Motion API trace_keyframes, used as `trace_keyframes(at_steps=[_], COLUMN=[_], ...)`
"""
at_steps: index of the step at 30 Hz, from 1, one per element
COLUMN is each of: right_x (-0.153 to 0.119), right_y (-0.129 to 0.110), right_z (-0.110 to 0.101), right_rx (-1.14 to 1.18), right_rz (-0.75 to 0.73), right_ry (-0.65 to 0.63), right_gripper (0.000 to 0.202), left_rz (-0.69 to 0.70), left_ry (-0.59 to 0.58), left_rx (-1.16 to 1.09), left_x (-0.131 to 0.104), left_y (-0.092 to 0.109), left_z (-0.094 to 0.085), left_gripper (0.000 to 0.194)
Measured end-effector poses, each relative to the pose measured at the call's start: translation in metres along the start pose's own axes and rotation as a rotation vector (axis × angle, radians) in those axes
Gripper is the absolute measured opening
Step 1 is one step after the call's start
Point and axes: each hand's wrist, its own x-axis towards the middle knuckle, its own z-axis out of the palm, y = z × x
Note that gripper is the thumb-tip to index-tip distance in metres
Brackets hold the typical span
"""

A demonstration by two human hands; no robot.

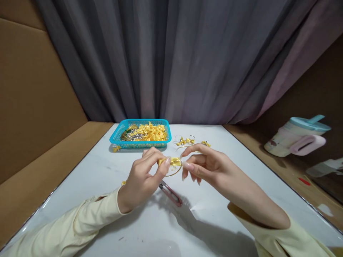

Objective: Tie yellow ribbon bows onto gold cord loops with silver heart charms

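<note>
Above the middle of the white table (128,221), the left hand (146,178) is pinching a yellow ribbon bow (175,161) between thumb and forefinger, and a thin gold wire (175,174) is curving below it. The right hand (214,164) is holding its thumb and forefinger close to the wire's right side; whether they are gripping it, I cannot tell at this size. Working well here probably means the left pinch is steadying the bow without creasing the satin, while the right fingertips are guiding the wire gently, avoiding kinks. Beneath, a red-handled tool (173,195) is lying near the left hand.
</note>
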Motion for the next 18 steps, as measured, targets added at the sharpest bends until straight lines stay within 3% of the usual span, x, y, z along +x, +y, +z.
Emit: trace_keyframes(at_steps=[4,9,12,18], right_x=[-0.001,-0.005,-0.003,0.005], right_y=[-0.004,-0.005,0.003,0.016], right_z=[0.004,0.012,0.018,0.021], right_rx=[-0.188,-0.505,-0.592,-0.741], right_rz=[-0.141,-0.471,-0.561,-0.585], right_ry=[0.133,0.273,0.236,0.186], right_gripper=[0.012,0.004,0.007,0.017], left_rz=[-0.001,0.017,0.065,0.088], left_ry=[0.003,-0.034,-0.074,-0.095], left_rx=[0.004,0.019,0.018,-0.014], left_x=[0.001,0.000,-0.003,-0.006], left_y=[0.000,0.001,0.003,0.008], left_z=[0.001,0.000,0.001,0.002], left_gripper=[0.020,0.020,0.019,0.016])
